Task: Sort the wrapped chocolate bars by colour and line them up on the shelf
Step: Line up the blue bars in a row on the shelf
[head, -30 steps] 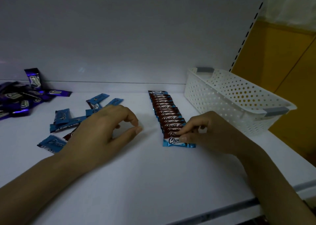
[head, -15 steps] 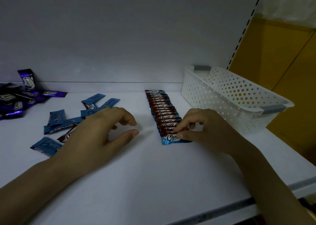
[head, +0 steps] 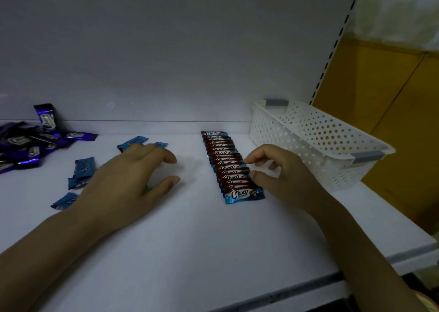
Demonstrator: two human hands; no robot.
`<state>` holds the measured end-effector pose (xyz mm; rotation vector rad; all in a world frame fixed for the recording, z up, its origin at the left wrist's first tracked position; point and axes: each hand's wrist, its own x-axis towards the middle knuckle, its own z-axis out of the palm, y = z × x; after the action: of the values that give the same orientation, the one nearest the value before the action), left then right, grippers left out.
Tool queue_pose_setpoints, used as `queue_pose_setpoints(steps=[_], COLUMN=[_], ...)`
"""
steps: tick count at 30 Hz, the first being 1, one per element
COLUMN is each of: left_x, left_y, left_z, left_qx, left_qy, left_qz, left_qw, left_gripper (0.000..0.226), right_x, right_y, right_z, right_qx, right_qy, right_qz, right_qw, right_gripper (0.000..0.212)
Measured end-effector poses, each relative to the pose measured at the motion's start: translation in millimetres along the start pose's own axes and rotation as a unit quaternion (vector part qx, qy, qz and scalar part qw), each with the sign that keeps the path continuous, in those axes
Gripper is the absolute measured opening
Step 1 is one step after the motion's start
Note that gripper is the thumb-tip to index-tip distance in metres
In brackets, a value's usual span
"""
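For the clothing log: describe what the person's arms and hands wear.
Both forearms are bare: no sleeves, gloves or watch in view. The left hand and right hand show no rings. A pinkish edge by the right elbow may be cloth; unclear.

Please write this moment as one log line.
right hand: pinches row edge | left hand: empty | loose blue bars: unsorted

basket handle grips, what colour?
Grey grips on the white perforated basket; the head view shows the near one best.
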<state>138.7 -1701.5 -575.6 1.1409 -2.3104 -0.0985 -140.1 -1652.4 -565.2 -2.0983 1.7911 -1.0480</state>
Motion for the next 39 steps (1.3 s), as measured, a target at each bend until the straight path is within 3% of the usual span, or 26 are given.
queue_pose_setpoints(steps=[4,8,12,15,19,24,28,33,39], left_x=[-1,-6,-5,-6,-9,-4,-3,-2,-2], left_y=[-16,-32,-34,-38,-45,-51,-52,-54,-49], left_z=[-10,-7,0,0,-1,1,2,5,3], left_qx=[0.129,0.122,0.088,0.063,-0.024,-0.057,-0.032,0.041,0.016], left_qy=[-0.111,-0.205,-0.144,-0.064,-0.003,0.011,0.024,-0.038,-0.001], left_qz=[-0.073,-0.181,-0.205,-0.168,-0.171,-0.152,-0.117,-0.197,-0.127], left_qw=[0.983,0.954,0.964,0.982,0.985,0.987,0.992,0.979,0.992], left_gripper=[0.109,0.131,0.110,0.080,0.076,0.085,0.091,0.106,0.071], right_x=[4,22,59,90,101,89,88,87,89], right_y=[-10,-39,-79,-105,-117,-107,-106,-110,-117], right_z=[3,22,75,124,161,161,159,159,160], right_qx=[0.014,0.056,0.045,-0.004,-0.024,0.167,0.201,0.274,0.454], right_qy=[-0.007,-0.063,-0.135,-0.129,-0.097,-0.040,0.042,0.061,0.007], right_qz=[-0.023,-0.060,-0.041,0.004,0.047,0.056,0.056,0.079,0.197], right_qw=[1.000,0.995,0.989,0.992,0.994,0.984,0.977,0.956,0.869], right_gripper=[0.017,0.024,0.030,0.037,0.050,0.043,0.030,0.016,0.013])
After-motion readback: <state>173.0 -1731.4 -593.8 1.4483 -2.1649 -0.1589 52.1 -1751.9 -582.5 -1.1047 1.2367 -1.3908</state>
